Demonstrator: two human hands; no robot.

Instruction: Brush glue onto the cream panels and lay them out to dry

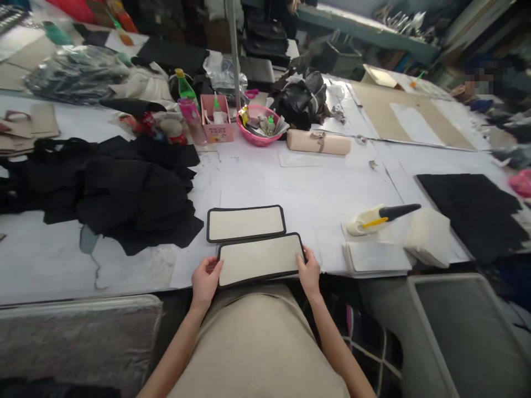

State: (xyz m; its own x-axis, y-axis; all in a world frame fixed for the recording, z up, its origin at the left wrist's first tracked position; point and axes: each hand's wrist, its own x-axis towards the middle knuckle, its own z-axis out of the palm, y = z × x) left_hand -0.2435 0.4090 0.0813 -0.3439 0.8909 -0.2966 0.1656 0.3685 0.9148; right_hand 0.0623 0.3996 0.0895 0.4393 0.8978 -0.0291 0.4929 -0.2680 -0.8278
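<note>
Between my hands is a cream panel with a black border (260, 258), at the table's front edge. My left hand (206, 278) pinches its left end, and my right hand (308, 271) grips its right end with the thumb on top. Just beyond it lies a second cream panel with a black border (245, 223), flat on the white table. To the right are a glue container with a dark-handled brush (367, 220), a stack of pale sheets (377, 258) and a stack of white pieces (428, 236).
Black fabric pieces (136, 190) cover the table's left side; more black sheets (473, 210) lie at the right. Farther back are a pink basket (260, 138), a pink box (219, 131) and a beige roll (318, 142). A grey bin (464, 326) stands below the right edge.
</note>
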